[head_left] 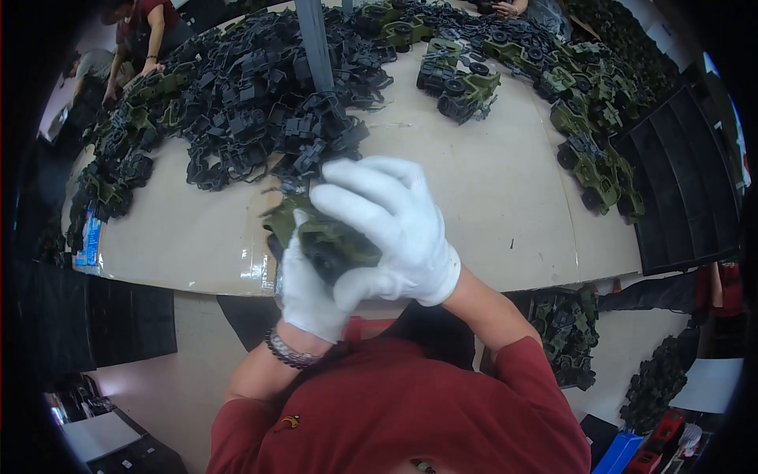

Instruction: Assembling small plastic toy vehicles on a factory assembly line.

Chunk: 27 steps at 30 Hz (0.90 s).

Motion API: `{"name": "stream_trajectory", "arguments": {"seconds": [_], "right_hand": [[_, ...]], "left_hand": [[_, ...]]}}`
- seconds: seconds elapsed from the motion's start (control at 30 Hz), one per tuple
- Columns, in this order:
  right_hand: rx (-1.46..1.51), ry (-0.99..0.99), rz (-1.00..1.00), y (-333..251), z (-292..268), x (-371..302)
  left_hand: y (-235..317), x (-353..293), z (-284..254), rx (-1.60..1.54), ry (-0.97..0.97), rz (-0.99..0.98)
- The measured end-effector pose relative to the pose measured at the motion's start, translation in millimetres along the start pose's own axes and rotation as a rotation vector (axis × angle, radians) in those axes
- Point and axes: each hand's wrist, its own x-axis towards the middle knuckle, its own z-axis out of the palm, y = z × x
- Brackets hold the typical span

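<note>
Between my two white-gloved hands is an olive-green toy military vehicle (341, 237) with a dark wheel, held just above the table's near edge. My left hand (304, 280) supports it from the left and below, its thumb up along the side. Over its right side and top curls my right hand (395, 225), thumb low and fingers arched across. The gloves hide part of the toy, and motion blurs its details. A pile of dark grey plastic toy parts (260, 95) lies just beyond my hands.
The table (505, 213) is covered with tan board. Green toy vehicles (458, 83) stand farther back, and more (592, 170) line the right side. A grey metal post (314, 47) rises from the pile. Another person (150, 35) works at the far left. Black crates (671, 182) stand at the right.
</note>
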Motion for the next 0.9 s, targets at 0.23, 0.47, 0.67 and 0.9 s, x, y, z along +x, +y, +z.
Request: {"name": "stream_trajectory", "arguments": {"seconds": [0.23, 0.47, 0.67, 0.9], "right_hand": [[-0.811, -0.068, 0.662, 188.9, -51.7, -29.3], [-0.719, -0.119, 0.915, 258.1, -45.3, -59.5], [-0.539, 0.158, 0.751, 225.4, -53.0, -75.8], [0.575, -0.171, 1.034, 9.7, -82.4, -23.9]], "left_hand": [[205.2, 71.3, -54.3, 0.155, 0.183, 0.339], [203.8, 76.7, -42.6, 0.369, 0.253, 0.862], [43.1, 37.3, -37.0, 0.943, -0.055, 0.546], [12.5, 40.2, -7.5, 1.795, -0.381, 1.062]]}}
